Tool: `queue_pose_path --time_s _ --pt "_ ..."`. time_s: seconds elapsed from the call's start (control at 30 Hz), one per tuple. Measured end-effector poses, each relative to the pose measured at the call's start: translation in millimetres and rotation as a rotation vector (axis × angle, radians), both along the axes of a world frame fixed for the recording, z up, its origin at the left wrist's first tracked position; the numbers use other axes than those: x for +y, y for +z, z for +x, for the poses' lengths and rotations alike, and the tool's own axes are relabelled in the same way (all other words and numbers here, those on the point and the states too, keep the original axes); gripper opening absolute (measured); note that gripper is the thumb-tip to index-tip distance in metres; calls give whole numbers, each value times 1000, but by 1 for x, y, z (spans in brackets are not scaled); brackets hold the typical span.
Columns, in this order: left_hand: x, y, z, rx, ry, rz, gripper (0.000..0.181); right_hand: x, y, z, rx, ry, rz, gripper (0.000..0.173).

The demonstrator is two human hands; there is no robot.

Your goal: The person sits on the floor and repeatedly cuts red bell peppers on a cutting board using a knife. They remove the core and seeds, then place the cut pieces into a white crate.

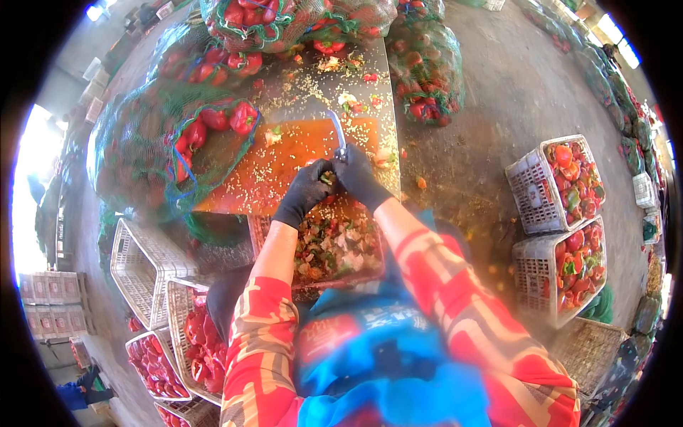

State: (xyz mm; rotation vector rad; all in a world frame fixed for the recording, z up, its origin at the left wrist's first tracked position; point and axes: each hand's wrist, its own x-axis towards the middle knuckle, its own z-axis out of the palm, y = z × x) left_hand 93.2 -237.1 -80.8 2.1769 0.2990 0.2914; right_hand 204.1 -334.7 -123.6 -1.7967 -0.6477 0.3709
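My left hand [308,191], in a dark glove, is closed around a piece of pepper with a green part [326,178] showing between the fingers. Touching it, my right hand [356,169], gloved too, grips a knife with a curved blade [336,128] that points away from me. Both hands are over the near edge of a wet table [288,160] strewn with pale seeds and pepper scraps. Below them a crate [380,267] holds cores and trimmings. An open green net bag of red peppers [160,139] lies on the left, its mouth towards the table.
More net bags of peppers [256,21] are at the table's far end, and one [427,69] stands beyond its right edge. Crates of cut peppers stand at right [539,187] and lower left [179,320]. An empty white crate [144,267] is at left.
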Motion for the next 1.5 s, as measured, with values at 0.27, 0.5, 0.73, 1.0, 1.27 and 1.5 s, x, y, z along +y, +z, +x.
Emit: queue_pose_path --time_s 0.27,0.5,0.73,1.0,1.27,1.5 --pt "-30 20 -40 33 27 -105 25 -11 11 6 120 21 188 19" --pt "-37 68 -125 -60 261 -234 56 -12 73 -31 680 168 536 23" --pt "1 76 -183 -532 524 -583 42 -48 132 -71 523 684 336 31" --pt "34 93 -450 1022 872 819 47 -47 129 -38 457 389 228 39" --pt "159 50 -142 -111 517 271 33 -36 123 -26 462 348 293 31" --pt "272 -23 46 -136 884 15 45 -29 117 -14 288 398 186 26"
